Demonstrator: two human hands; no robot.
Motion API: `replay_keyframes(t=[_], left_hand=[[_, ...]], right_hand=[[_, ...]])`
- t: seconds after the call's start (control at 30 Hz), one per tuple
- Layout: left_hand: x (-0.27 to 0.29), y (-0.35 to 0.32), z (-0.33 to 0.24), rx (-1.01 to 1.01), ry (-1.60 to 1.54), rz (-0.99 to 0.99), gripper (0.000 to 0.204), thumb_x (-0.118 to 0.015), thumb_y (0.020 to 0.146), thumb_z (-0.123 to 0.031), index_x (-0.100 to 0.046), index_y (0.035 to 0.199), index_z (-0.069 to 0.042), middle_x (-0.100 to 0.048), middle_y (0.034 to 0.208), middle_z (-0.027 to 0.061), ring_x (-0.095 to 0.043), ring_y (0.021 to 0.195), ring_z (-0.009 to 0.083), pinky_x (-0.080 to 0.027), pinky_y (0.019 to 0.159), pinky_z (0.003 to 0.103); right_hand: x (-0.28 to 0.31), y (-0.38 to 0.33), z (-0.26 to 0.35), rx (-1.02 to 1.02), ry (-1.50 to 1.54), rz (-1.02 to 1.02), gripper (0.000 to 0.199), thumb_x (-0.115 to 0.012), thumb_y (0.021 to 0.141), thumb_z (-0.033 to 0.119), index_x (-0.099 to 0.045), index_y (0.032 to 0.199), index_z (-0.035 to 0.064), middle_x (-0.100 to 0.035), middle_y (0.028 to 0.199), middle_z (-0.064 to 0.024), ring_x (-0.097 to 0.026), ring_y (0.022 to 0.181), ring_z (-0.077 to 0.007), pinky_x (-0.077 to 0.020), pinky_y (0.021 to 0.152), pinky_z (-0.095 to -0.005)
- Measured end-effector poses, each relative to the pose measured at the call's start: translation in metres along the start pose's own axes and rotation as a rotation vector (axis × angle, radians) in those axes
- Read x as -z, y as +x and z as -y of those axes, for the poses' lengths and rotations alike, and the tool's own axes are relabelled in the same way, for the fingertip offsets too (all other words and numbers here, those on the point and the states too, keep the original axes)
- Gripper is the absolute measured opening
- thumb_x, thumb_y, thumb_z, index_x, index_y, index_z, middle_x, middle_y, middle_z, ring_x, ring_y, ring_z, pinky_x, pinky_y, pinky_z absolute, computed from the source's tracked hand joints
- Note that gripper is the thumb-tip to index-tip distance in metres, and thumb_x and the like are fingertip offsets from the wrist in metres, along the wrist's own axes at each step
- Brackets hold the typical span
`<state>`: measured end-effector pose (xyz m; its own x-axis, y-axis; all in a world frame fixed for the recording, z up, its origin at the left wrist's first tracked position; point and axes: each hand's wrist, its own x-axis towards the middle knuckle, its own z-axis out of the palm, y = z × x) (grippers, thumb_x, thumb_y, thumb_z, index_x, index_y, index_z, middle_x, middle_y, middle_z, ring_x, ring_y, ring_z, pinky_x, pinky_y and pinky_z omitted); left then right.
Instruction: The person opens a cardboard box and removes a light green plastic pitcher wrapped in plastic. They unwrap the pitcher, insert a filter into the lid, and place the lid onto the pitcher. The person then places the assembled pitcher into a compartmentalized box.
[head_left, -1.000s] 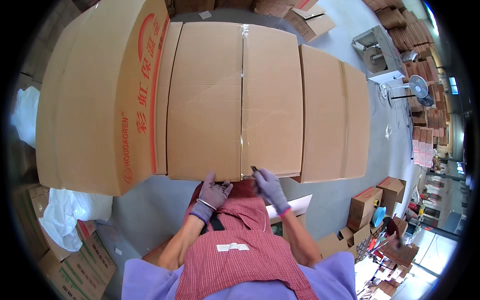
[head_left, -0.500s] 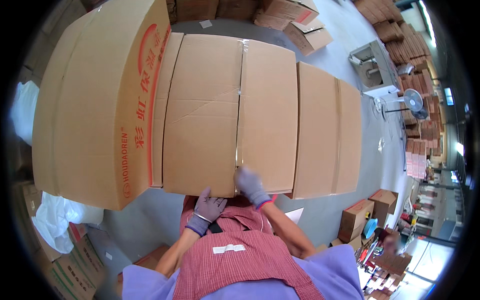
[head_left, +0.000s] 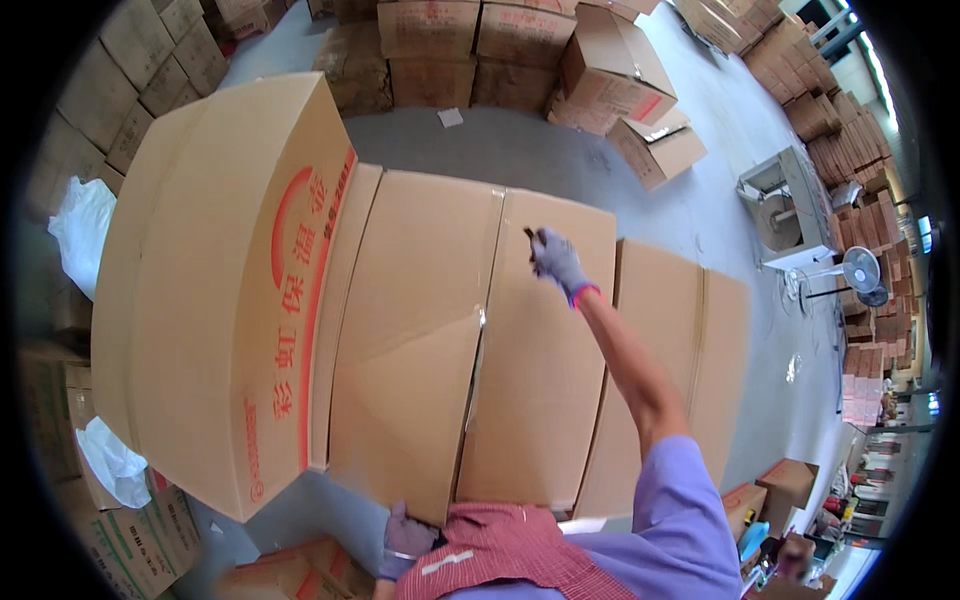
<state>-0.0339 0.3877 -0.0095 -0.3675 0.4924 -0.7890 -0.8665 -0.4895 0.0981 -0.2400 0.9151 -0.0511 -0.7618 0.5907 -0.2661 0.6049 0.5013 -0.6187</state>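
A large brown cardboard carton (head_left: 410, 300) lies in front of me, its top flaps meeting along a lengthwise seam. Clear tape (head_left: 493, 240) covers the far part of that seam, while a thin dark gap shows nearer to me. My right hand (head_left: 560, 262), in a grey glove, is stretched out over the right flap and closed around a small dark tool whose kind I cannot make out. At the carton's near left corner rests my gloved left hand (head_left: 405, 535), thumb up against the edge; its other fingers are mostly hidden.
A taller printed carton (head_left: 200, 300) stands close on the left, and another closed carton (head_left: 655, 340) adjoins on the right. Stacked cartons (head_left: 430, 80) line the far side. A floor fan (head_left: 858, 270) and a metal-framed unit (head_left: 785, 215) stand to the right.
My right hand has gone from the seam's near end to far out over the right flap. The left hand stays by the near edge. My view has tilted, showing more of the far floor.
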Motion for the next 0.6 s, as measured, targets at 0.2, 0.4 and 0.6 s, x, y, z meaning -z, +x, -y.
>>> replay_keyframes(t=[0.2, 0.4, 0.6], left_hand=[[-0.049, -0.003, 0.011, -0.151, -0.118, 0.055, 0.056, -0.047, 0.094, -0.039, -0.037, 0.140, -0.011, -0.042, 0.143, 0.0085, -0.038, 0.131, 0.0303, -0.029, 0.109, 0.050], [-0.013, 0.000, 0.023, -0.119, -0.471, -0.034, 0.054, -0.050, 0.093, -0.038, -0.037, 0.139, -0.014, -0.043, 0.142, 0.0072, -0.040, 0.131, 0.0299, -0.033, 0.106, 0.052], [-0.022, -0.002, 0.020, -0.121, -0.346, 0.049, 0.048, -0.048, 0.094, -0.035, -0.041, 0.137, -0.015, -0.045, 0.141, 0.0071, -0.045, 0.127, 0.0301, -0.040, 0.101, 0.053]], right_hand=[[0.003, 0.156, 0.043, 0.383, -0.603, 0.052, 0.019, -0.052, 0.085, 0.016, -0.065, 0.100, 0.0151, -0.068, 0.102, -0.0120, -0.064, 0.099, -0.0316, -0.0525, 0.081, -0.0439], [0.007, 0.164, 0.054, 0.559, -0.987, 0.211, 0.021, -0.052, 0.087, 0.014, -0.068, 0.100, 0.0151, -0.067, 0.106, -0.0118, -0.066, 0.097, -0.0314, -0.0545, 0.076, -0.0451], [0.037, 0.140, 0.066, 0.336, -1.111, 0.106, 0.022, -0.054, 0.085, 0.015, -0.072, 0.095, 0.0086, -0.069, 0.100, -0.0146, -0.067, 0.094, -0.0296, -0.0550, 0.077, -0.0402]])
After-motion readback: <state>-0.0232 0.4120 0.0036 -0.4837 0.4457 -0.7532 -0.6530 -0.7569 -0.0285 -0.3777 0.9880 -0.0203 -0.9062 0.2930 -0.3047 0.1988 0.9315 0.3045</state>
